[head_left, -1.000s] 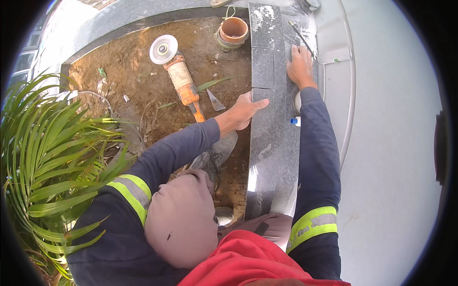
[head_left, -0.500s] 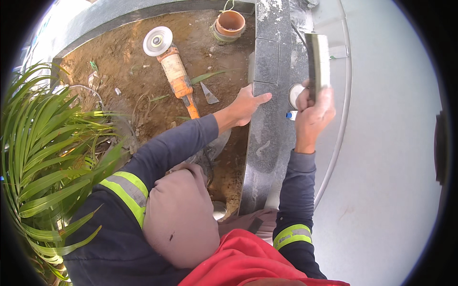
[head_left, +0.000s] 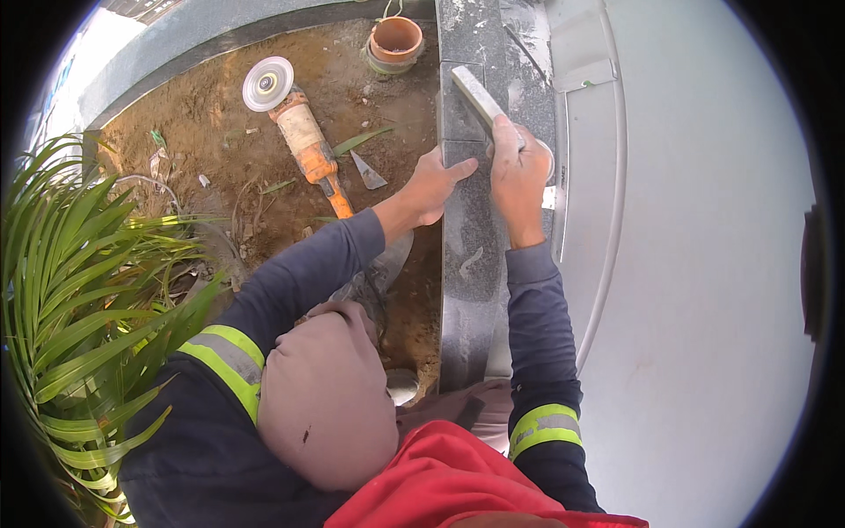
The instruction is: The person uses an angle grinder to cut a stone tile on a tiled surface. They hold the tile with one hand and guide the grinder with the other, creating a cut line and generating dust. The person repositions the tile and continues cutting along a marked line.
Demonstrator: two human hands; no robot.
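In my right hand point(head_left: 518, 172) is a long, narrow, pale rectangular block point(head_left: 476, 92), tilted over the top of a dark grey stone ledge point(head_left: 466, 233). The thumb and fingers close round its near end; whether it is a brush or a rubbing block I cannot make out. My left hand point(head_left: 433, 187) grips the ledge's left edge, its thumb laid toward the top face and its other fingers partly hidden at the side. Behind the right hand, a round white thing point(head_left: 549, 163) shows only in part.
An orange angle grinder point(head_left: 308, 150) with a disc lies on the soil point(head_left: 211, 132) left of the ledge. Beside it is a small triangular metal piece point(head_left: 368, 170). Farther back stands an orange-brown pipe end point(head_left: 395, 38). Palm leaves point(head_left: 79, 308) fill the left; a pale panel point(head_left: 695, 264) borders the right.
My right hand has swung the block left and down, from upright beside the pale panel to slanting over the ledge. The left hand keeps its place on the edge. The whole view has shifted slightly.
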